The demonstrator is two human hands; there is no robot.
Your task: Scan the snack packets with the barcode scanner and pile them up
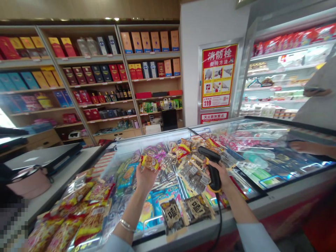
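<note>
My left hand [147, 177] is closed around a small red-and-yellow snack bag [149, 162], lifted above the glass-topped chest freezer [157, 241]. In my right hand [223, 172] is a black barcode scanner [214, 171]; its cord hangs down over the freezer's front edge. The scanner's head points up and to the left, apart from the bag. Beneath the scanner lie clear packs of dark snacks [193, 171]. Two dark packs with beige labels [172, 215] rest near the front edge. Another red-and-yellow bag [181, 148] sits farther back on the glass.
Several red-and-yellow snack bags [89, 224] are piled at the lower left. A pink bag [30, 182] stands on the counter beside a flat dark device [44, 157]. At the right, another person's hand [304, 147] is over the freezer. Shelves of boxes [154, 66] line the back wall.
</note>
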